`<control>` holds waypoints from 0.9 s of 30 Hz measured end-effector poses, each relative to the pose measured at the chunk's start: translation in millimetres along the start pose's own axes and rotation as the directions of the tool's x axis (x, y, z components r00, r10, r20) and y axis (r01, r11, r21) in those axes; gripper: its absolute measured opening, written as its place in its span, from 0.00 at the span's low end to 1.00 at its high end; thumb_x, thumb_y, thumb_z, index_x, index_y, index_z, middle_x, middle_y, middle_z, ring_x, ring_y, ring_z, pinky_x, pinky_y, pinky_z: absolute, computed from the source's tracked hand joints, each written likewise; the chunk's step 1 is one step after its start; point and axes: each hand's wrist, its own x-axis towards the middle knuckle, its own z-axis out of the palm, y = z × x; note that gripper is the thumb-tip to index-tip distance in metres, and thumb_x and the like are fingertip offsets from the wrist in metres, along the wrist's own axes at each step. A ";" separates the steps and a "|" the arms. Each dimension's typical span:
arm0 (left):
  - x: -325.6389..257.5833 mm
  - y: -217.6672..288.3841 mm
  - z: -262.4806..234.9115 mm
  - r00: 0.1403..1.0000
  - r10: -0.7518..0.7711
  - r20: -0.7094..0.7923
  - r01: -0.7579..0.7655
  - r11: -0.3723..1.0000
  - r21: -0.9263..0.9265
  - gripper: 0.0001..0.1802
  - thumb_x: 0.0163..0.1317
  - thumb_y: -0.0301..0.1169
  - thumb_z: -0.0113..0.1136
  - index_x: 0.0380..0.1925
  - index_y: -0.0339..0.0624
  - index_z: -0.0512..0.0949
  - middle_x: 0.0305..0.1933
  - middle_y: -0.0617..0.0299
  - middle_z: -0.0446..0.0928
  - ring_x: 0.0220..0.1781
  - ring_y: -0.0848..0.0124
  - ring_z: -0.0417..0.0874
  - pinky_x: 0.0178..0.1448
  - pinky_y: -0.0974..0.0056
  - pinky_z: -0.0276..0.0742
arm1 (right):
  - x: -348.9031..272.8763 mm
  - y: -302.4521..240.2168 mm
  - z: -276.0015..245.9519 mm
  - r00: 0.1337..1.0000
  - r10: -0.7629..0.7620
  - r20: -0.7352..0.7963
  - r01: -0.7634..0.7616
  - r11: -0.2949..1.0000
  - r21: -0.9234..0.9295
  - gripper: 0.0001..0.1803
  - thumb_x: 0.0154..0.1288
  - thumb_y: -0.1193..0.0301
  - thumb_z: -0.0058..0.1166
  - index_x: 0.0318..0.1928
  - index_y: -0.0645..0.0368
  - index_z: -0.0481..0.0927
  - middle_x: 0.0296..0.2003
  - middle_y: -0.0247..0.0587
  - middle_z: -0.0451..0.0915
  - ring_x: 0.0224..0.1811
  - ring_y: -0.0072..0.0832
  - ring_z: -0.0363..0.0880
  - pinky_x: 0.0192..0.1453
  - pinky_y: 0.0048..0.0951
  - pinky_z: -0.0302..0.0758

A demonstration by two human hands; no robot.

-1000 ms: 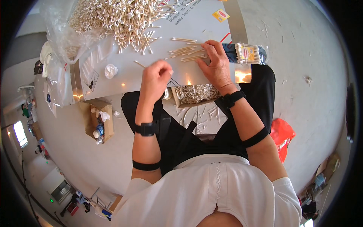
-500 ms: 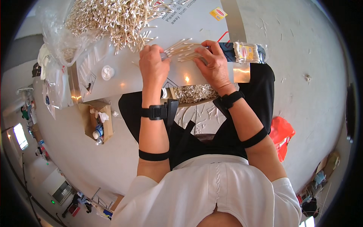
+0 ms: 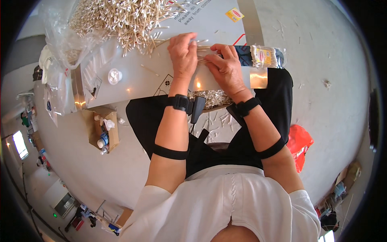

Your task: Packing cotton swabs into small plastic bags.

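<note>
Over the grey tabletop my right hand (image 3: pixel 226 63) is closed on a small bunch of cotton swabs (image 3: pixel 204 59), which stick out to the left between its fingers and thumb. Close beside it, at the left ends of these swabs, is my left hand (image 3: pixel 183 55). Its fingers are curled together, and what they hold, if anything, is hidden. A clear packet of cotton swabs (image 3: pixel 263 56) with a yellow label lies just right of my right hand, on a dark strip. Beyond my left hand rises a large heap of loose cotton swabs (image 3: pixel 121 22).
A crumpled clear plastic bag (image 3: pixel 60 36) and a small round white container (image 3: pixel 114 76) are on the table's left side. A yellow card (image 3: pixel 234 15) lies at the back. Below the table edge sit a box of swabs (image 3: pixel 215 99), a cardboard box (image 3: pixel 96 131) and a red bag (image 3: pixel 299 145).
My left hand has moved right, up to the swabs in my right hand, and now covers their left ends. My right hand has barely shifted. One loose swab now shows on the table to the left.
</note>
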 end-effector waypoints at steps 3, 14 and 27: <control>3.9 6.3 5.4 0.995 0.072 0.072 -0.073 0.997 0.006 0.11 0.56 0.21 0.57 0.38 0.48 0.82 0.37 0.64 0.82 0.47 0.59 0.77 0.55 0.56 0.68 | 0.2 1.9 0.7 1.000 0.005 0.011 -0.005 1.000 -0.013 0.13 0.44 0.76 0.66 0.35 0.55 0.83 0.45 0.39 0.77 0.49 0.42 0.74 0.53 0.39 0.74; -30.7 4.4 -7.7 0.943 -0.298 -0.149 0.195 0.855 -0.480 0.25 0.75 0.41 0.47 0.63 0.34 0.69 0.67 0.53 0.70 0.68 0.64 0.69 0.72 0.60 0.61 | 2.5 2.6 -3.0 0.924 0.324 -0.203 -0.250 0.914 0.319 0.22 0.71 0.65 0.55 0.59 0.65 0.73 0.65 0.53 0.68 0.67 0.48 0.68 0.68 0.38 0.67; -30.3 39.5 9.8 0.910 -0.413 -0.035 0.287 0.688 -0.667 0.28 0.72 0.40 0.53 0.65 0.34 0.67 0.69 0.48 0.67 0.71 0.60 0.66 0.76 0.57 0.57 | 9.4 1.0 16.3 0.896 0.385 -0.219 -0.192 0.783 0.592 0.21 0.77 0.63 0.46 0.58 0.68 0.75 0.62 0.52 0.73 0.63 0.37 0.72 0.66 0.32 0.69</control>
